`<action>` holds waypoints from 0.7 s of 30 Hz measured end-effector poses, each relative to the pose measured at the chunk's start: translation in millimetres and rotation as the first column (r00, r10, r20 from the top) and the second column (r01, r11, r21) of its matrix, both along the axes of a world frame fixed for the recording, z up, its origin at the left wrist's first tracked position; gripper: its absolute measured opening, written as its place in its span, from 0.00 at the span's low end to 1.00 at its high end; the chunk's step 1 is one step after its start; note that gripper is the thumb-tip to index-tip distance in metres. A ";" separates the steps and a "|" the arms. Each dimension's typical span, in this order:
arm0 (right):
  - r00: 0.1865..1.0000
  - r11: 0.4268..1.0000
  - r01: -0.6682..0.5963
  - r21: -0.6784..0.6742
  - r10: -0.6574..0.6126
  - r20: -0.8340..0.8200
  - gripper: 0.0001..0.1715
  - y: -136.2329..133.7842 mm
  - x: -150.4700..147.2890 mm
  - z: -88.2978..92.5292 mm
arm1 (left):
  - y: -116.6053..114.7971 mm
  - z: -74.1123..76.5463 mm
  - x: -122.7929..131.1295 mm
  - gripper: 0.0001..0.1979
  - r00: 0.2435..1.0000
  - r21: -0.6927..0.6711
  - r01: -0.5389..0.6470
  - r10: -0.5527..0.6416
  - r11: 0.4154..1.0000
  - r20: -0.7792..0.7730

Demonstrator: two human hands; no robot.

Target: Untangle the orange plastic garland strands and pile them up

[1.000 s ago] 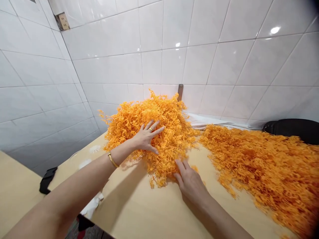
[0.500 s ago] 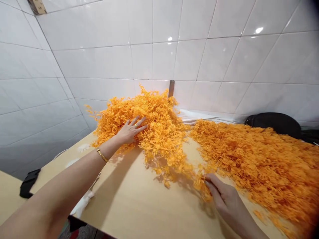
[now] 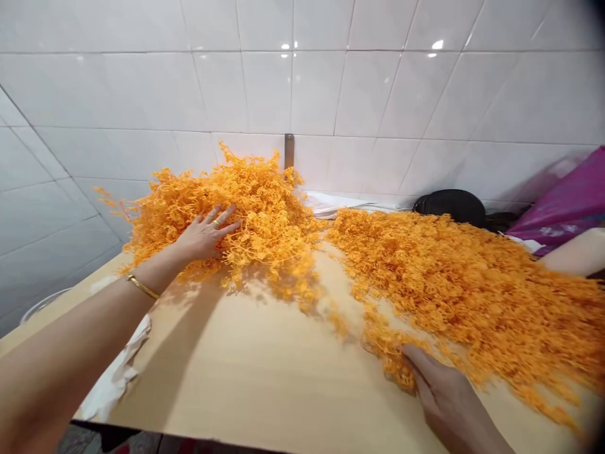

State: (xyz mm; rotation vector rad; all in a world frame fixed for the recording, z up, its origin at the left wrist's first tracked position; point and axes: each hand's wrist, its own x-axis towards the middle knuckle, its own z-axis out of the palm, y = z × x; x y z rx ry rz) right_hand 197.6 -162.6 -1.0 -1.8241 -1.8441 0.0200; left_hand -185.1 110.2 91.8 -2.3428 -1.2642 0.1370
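Note:
A tall, tangled pile of orange artificial flower sprigs (image 3: 265, 217) stands at the left against the wall. My left hand (image 3: 205, 238), with a ring and a gold bangle, lies on the front of this pile, fingers spread. Between the thumb and fingers of my right hand (image 3: 447, 388) is the near end of an orange sprig (image 3: 385, 343), stretched low over the tabletop toward the left pile. Its far end is blurred, so I cannot tell whether it still joins the pile. A wide, flatter heap of similar orange sprigs (image 3: 454, 271) spreads beyond my right hand.
Pale wooden tabletop (image 3: 246, 378) lies beneath everything, backed by a white tiled wall (image 3: 312, 94) with a metal bracket (image 3: 289, 151). Behind the right heap are a black rounded case (image 3: 449, 205) and a purple bag (image 3: 562, 198). Crumpled white material (image 3: 116, 375) lies by my left forearm.
My right hand has drawn the sprig away from the left pile, leaving a thinner, looser trail between them. My left hand stays on the pile. The view has turned right, revealing the purple bag.

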 end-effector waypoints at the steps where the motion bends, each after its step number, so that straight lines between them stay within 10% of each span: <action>1: 1.000 1.000 0.007 -0.024 -0.007 0.000 0.12 -3.9 3.7 -2.2 | -0.8 0.4 1.4 0.39 1.000 0.001 -0.005 0.005 1.000 -0.004; 8: 1.000 1.000 -0.014 0.003 0.014 0.004 0.12 -7.9 7.0 -9.0 | -22.6 14.3 16.3 0.30 1.000 -0.013 -0.020 0.020 1.000 -0.013; 14: 0.987 0.999 -0.012 0.038 0.018 -0.161 0.12 0.7 1.9 -8.4 | -110.1 32.3 69.1 0.20 0.985 0.096 0.059 -0.074 0.994 0.158; 17: 0.931 0.993 0.097 0.074 -0.064 -0.359 0.10 8.0 4.2 -1.9 | -139.1 10.7 104.7 0.23 0.922 0.079 0.321 -0.331 0.944 0.202; 21: 0.699 0.941 0.304 0.148 -0.115 -0.706 0.08 22.2 15.8 24.2 | -118.8 -37.7 118.2 0.32 0.938 -0.051 0.313 -0.301 0.948 0.172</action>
